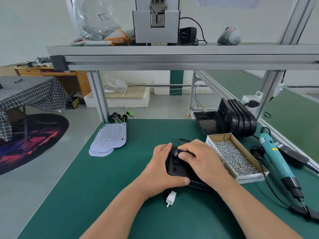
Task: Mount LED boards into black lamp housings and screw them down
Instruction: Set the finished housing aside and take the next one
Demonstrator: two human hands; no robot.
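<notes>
Background: checked-cloth table (pixel 31 94) left, dark patterned rug (pixel 34 140) beneath; upper shelf (pixel 172 49) bearing black power adapter (pixel 187 34) and grey gloves (pixel 89 43).

Grey floor (pixel 51 169), checked-cloth table (pixel 31 94)

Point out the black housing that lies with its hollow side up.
The lone housing behind the screw box, left of the upright row. Those stand on edge; the left hand and right hand grip another housing.

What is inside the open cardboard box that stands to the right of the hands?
The cardboard box holds a loose heap of small silver screws. One small bare patch of the floor shows near the front; the rest is hidden under them.
</notes>
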